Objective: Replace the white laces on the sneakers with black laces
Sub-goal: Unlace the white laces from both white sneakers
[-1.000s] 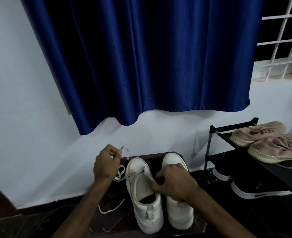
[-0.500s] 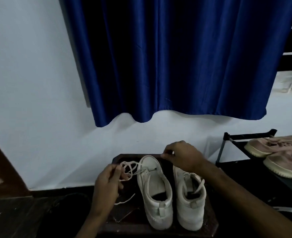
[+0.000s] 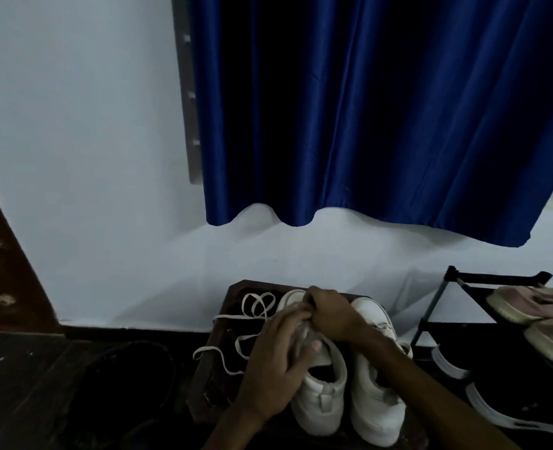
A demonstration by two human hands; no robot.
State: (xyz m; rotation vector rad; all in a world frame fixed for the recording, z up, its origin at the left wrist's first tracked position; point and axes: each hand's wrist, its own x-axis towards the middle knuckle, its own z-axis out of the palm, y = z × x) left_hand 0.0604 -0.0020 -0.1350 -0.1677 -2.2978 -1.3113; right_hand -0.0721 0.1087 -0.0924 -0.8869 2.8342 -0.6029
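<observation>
Both of your hands have come onto the left sneaker (image 3: 320, 397) since half a second ago. Back then your left hand (image 3: 278, 352) held the white lace (image 3: 236, 316) off to the side, and your right hand (image 3: 330, 315) reached past the toes.

Now your left hand lies across the top of the left sneaker, fingers nearly straight, pressing it down. Your right hand is curled tight over the front of that sneaker. It may be pinching a bit of lace there, but I cannot see that.

Most of the white lace lies in loose loops just left of the left sneaker, on the dark stool (image 3: 203, 384). The right sneaker (image 3: 375, 394) sits right beside the left sneaker, on its other side. I see no black laces.

I think the lace is soft, light and floppy, so it can tangle. Take it close to the hole it comes out of and pull slowly. The sneaker looks light and may slide, so hold it down.
</observation>
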